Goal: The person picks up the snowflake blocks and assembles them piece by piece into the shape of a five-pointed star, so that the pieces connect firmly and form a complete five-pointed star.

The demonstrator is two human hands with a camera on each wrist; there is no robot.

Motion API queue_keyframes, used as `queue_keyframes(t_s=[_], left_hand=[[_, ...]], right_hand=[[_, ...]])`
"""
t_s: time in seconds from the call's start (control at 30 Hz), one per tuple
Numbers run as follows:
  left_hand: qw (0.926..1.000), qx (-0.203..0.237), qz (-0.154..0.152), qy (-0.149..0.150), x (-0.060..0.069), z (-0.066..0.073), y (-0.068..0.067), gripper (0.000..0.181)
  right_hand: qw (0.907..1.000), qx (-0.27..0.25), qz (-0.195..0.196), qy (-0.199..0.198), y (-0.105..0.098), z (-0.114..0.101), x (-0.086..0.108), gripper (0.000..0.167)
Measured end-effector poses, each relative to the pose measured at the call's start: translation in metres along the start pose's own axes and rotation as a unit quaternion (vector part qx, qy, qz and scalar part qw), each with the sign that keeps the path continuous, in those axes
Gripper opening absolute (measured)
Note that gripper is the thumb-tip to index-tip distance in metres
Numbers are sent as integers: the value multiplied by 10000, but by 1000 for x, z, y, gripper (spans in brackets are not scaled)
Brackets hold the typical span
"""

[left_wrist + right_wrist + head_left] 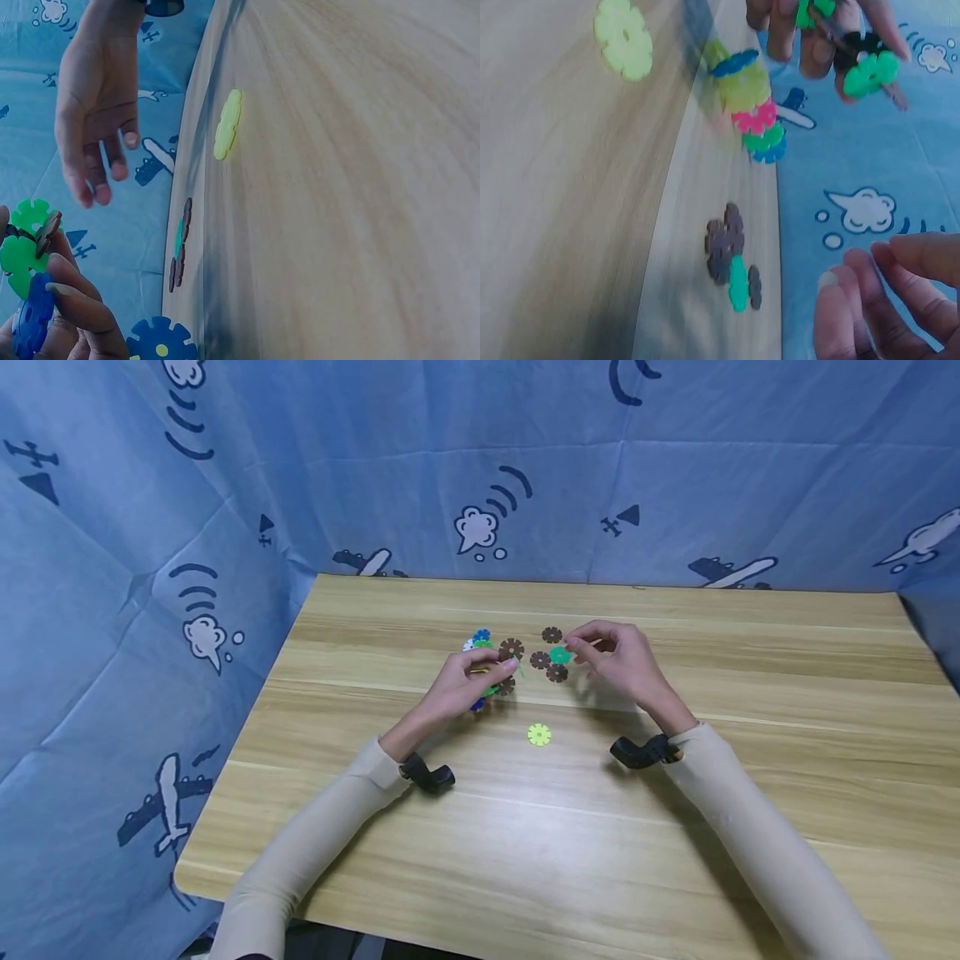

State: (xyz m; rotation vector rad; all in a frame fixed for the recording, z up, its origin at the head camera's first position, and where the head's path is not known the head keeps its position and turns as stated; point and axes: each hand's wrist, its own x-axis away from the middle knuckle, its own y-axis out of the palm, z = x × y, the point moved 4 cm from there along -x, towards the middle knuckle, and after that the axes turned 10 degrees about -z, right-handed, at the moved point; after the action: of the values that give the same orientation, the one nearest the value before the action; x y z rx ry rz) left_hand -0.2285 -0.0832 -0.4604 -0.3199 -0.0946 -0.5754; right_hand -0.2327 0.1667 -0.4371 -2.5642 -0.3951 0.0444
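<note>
Gripping joined discs (15, 256) with our left hand (455, 683), we have our right hand (618, 658) empty, a loose green disc (559, 656) at its nine o'clock; if we squeeze unevenly, the joined ones may separate.

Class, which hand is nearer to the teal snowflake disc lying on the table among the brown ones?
Right. The right hand hovers just to the right of the teal snowflake disc; the left hand, farther off to its left, holds a cluster of linked discs.
</note>
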Motion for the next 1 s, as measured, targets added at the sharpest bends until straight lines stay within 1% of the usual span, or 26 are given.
queue_keyframes(t_s=[0.13,0.23,0.33,0.43,0.57,0.73,0.8,1.0], left_hand=[[10000,-1,-4,2,0,-1,-1,53],[10000,65,-8,-19,0,-1,-1,54],[9999,145,11,-64,-1,-1,-2,57],[9998,174,22,-80,-1,-2,-3,58],[9997,219,69,-94,0,-2,-4,57],[9992,393,49,75,1,-2,-3,45],[9988,455,28,156,1,-1,-3,41],[9984,530,19,220,2,-1,-3,37]], right_hand=[[9991,252,-130,319,-1,7,-3,29],[9968,566,-306,467,0,12,-5,27],[9942,808,-481,524,5,15,-7,26],[9917,1013,-570,543,9,19,-8,28],[9895,1222,-567,515,14,19,-9,33],[9877,1368,-502,567,17,18,-11,36],[9872,1410,-466,578,18,19,-12,35],[9863,1506,-364,569,20,19,-14,32]])
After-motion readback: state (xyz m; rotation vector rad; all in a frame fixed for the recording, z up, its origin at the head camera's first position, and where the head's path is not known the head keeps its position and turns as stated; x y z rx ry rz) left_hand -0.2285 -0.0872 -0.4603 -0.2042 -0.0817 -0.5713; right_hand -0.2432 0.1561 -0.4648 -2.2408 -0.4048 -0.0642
